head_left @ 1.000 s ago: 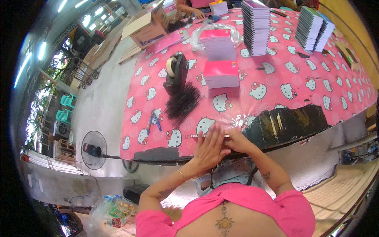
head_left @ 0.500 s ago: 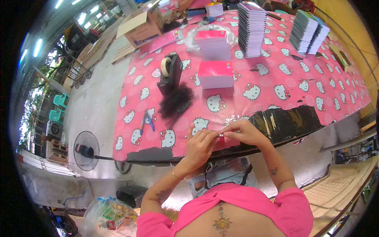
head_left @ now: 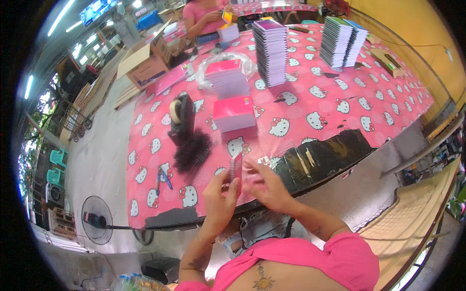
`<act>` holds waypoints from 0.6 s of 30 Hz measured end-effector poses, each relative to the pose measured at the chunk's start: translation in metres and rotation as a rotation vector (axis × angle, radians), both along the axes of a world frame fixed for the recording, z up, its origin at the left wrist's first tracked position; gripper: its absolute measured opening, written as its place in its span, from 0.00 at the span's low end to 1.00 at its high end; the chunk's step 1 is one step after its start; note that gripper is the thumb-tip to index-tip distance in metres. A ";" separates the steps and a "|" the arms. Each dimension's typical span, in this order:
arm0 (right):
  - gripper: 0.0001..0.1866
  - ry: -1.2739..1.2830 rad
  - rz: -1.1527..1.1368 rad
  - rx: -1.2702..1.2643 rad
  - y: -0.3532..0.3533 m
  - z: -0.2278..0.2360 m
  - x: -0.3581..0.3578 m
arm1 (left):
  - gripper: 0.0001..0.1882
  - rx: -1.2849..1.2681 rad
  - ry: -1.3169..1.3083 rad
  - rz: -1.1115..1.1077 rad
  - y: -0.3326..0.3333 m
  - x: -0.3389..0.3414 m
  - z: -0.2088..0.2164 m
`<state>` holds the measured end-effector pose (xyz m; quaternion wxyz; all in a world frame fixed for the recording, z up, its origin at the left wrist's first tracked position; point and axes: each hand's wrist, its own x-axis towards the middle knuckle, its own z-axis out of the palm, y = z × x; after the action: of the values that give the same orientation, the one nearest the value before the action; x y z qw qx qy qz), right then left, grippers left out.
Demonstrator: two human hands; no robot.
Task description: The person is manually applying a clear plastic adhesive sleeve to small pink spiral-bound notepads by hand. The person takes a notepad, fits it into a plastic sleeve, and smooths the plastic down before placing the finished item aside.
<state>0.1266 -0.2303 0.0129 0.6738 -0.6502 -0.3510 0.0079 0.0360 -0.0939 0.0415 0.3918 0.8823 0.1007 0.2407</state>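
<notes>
Both my hands hold a thin pink packet [head_left: 238,170] in clear wrap, upright on its edge, over the near edge of the pink patterned table [head_left: 340,97]. My left hand [head_left: 218,199] grips its left side. From the right, my right hand [head_left: 267,186] holds the wrap against it. Just beyond lies a low stack of pink notebooks [head_left: 234,113]. A black tape dispenser [head_left: 182,119] stands left of that stack.
A taller pink stack in loose clear plastic [head_left: 225,75] and two tall stacks of notebooks [head_left: 272,43] [head_left: 342,41] stand farther back. Scissors [head_left: 162,177] lie at the left. A cardboard box [head_left: 145,63] and a seated person [head_left: 204,14] are at the far end. A fan [head_left: 97,225] stands on the floor.
The packet has been lifted off the table edge and turned upright. My hands have come a little toward me with it.
</notes>
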 end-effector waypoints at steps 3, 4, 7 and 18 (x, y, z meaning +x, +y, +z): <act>0.30 0.274 0.043 -0.106 -0.008 -0.016 0.018 | 0.13 -0.228 -0.139 -0.284 -0.005 0.010 0.010; 0.30 0.330 -0.005 -0.150 -0.014 -0.022 0.040 | 0.13 -0.187 -0.145 -0.235 -0.004 0.012 0.008; 0.29 0.127 -0.232 -0.399 -0.047 -0.047 0.107 | 0.12 -0.133 -0.148 -0.099 0.007 0.016 0.001; 0.38 -0.219 -0.480 -1.278 -0.155 -0.053 0.167 | 0.12 -0.040 0.001 -0.082 0.035 0.017 -0.048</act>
<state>0.2934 -0.3855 -0.0397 0.1023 -0.9765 -0.1897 -0.0021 0.0534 -0.0588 -0.0066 0.4188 0.8778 0.0693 0.2220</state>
